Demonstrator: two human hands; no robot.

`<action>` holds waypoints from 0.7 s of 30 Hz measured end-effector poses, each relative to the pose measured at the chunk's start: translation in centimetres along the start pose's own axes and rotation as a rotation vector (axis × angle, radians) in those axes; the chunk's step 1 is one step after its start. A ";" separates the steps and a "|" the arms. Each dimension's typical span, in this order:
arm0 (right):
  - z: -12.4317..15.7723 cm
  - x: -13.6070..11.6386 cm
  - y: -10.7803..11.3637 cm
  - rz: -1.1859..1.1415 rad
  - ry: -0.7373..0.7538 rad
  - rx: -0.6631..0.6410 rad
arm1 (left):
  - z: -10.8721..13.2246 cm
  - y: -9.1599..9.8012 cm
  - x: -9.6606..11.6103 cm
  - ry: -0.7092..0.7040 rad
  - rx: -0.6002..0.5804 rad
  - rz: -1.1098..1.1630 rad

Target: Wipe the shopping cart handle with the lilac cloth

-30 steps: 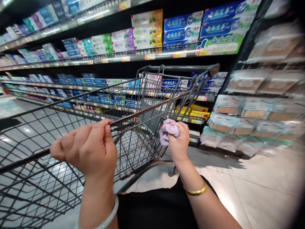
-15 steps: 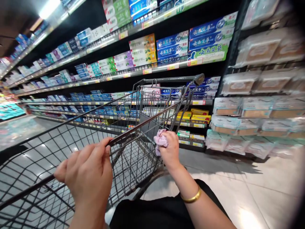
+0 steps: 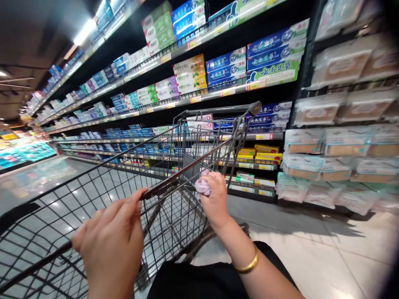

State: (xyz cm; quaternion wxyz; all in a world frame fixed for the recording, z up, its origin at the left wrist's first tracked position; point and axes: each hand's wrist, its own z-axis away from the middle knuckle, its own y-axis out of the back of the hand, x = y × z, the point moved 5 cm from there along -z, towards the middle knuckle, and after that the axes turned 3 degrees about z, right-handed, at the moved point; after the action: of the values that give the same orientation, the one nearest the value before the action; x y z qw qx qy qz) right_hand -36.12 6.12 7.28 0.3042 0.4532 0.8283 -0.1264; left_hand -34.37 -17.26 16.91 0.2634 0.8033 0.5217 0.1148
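Observation:
A dark wire shopping cart [image 3: 174, 182] stands in front of me, its handle end [image 3: 224, 110] towards the shelves. My left hand [image 3: 114, 236] is closed around the near top rail of the cart's basket. Bunched in my right hand [image 3: 215, 195] is a light purple cloth [image 3: 203, 187], held against the outside of the wire side, below the rail. Whether the cloth presses on the wires I cannot tell. A gold bangle [image 3: 247, 261] circles my right wrist.
Long shelves of boxed toothpaste [image 3: 271, 50] run behind the cart to the far left. Packaged goods [image 3: 339, 108] hang in rows at the right. Pale floor tiles [image 3: 318, 249] show at the right, and my dark clothing [image 3: 199, 278] is below.
My right hand with the cloth has shifted slightly left along the cart's side. My left hand stays on the rail. The view has turned a little, and the shelves appear shifted right.

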 end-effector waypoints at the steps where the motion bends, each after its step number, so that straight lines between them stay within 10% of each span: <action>1: -0.1 0.1 -0.3 0.010 0.002 -0.006 | -0.1 0.1 -0.1 -0.002 -0.007 0.003; 11: -3.4 -1.6 -1.6 -0.092 -0.089 -0.112 | -1.5 -2.2 0.6 0.099 0.038 -0.154; 17: -5.8 -7.7 -4.0 -0.124 0.382 -0.350 | -2.5 -2.7 0.8 0.108 -0.025 -0.188; 21: -6.9 -4.3 -6.1 -0.119 0.059 -0.191 | -3.2 -3.0 1.0 0.032 -0.076 -0.244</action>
State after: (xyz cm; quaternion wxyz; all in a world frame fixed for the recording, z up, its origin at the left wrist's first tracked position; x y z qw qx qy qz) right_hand -42.11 3.20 14.92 0.3134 0.3757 0.8707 -0.0513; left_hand -37.73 -14.49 17.85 0.2975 0.7212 0.6150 0.1144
